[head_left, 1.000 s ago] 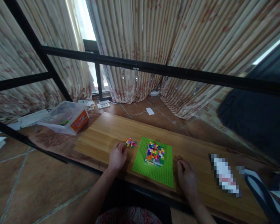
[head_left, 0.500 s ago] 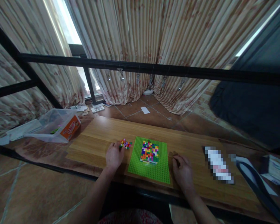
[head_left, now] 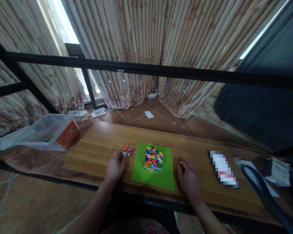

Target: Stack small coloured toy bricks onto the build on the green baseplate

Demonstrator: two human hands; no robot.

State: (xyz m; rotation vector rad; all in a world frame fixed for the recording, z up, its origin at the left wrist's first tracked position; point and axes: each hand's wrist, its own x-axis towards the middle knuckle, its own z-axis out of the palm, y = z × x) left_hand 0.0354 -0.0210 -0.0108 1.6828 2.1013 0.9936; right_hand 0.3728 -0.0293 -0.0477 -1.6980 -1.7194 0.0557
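Observation:
My left hand (head_left: 115,165) is at the near left side of a small pile of coloured toy bricks (head_left: 129,150). Its thumb and forefinger are pinched together at the pile's edge, and what lies between them is too small to make out. Right of the pile lies a green studded baseplate (head_left: 151,179). A raised block of many-coloured bricks (head_left: 153,158) stands on it, with a pale layer showing along its near side. Beside the plate's right edge my right hand (head_left: 188,177) rests on the table with curled fingers; their inner side is hidden.
The wooden table (head_left: 92,143) carries a blurred-out object (head_left: 223,169) at the right, near a dark strap (head_left: 256,185). A clear plastic box (head_left: 46,130) with an orange label stands off the table's left end. A black metal bar (head_left: 136,68) crosses before the curtains (head_left: 127,32).
The whole view has shifted slightly, so things sit a little further left. My left thumb and forefinger have come together at the pile's edge. My right hand stays beside the baseplate.

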